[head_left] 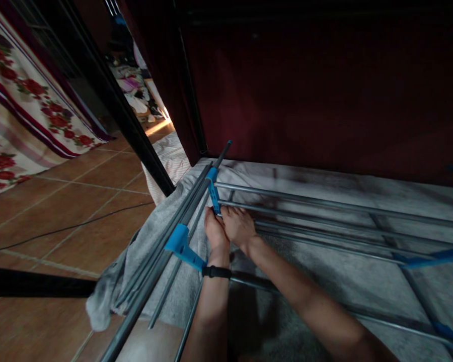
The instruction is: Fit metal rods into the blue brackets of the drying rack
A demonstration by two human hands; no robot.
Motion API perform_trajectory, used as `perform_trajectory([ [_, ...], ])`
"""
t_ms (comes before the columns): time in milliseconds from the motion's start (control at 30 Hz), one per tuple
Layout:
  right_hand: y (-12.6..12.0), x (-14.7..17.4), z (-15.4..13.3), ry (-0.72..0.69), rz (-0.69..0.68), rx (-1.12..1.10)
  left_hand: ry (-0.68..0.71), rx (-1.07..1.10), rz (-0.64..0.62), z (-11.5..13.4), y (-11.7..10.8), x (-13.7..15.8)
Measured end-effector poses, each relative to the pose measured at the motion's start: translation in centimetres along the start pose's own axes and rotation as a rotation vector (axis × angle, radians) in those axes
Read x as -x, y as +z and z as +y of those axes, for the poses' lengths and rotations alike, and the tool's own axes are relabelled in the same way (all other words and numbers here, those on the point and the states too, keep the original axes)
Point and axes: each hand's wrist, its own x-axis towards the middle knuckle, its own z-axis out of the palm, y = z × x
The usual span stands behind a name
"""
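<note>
A frame of grey metal tubes lies on a grey cloth, joined by blue plastic brackets. My left hand (216,232), with a black band at the wrist, is closed at the lower end of the far blue bracket (213,193). Right beside it, my right hand (238,223) is curled over the end of a thin metal rod (305,230) where it meets that bracket. The fingertips of both hands are partly hidden. A nearer blue bracket (184,247) sits on the thick tube (143,305), close to my left wrist.
Several loose tubes (166,236) lie along the left side of the frame on the grey cloth (115,274). Another blue bracket (438,258) is at the right. A dark red panel (324,100) stands behind. A black post (124,110) and a cable (71,229) are at the left.
</note>
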Motion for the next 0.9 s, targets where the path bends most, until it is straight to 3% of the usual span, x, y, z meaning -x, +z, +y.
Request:
perform_trajectory([
  [467, 0.36, -0.40, 0.13, -0.092, 0.012, 0.019, 0.029, -0.065, 0.015, 0.43, 0.24, 0.19],
  [900, -0.22, 0.08, 0.69, -0.067, -0.036, -0.006, 0.092, -0.028, -0.004, -0.12, 0.12, -0.02],
])
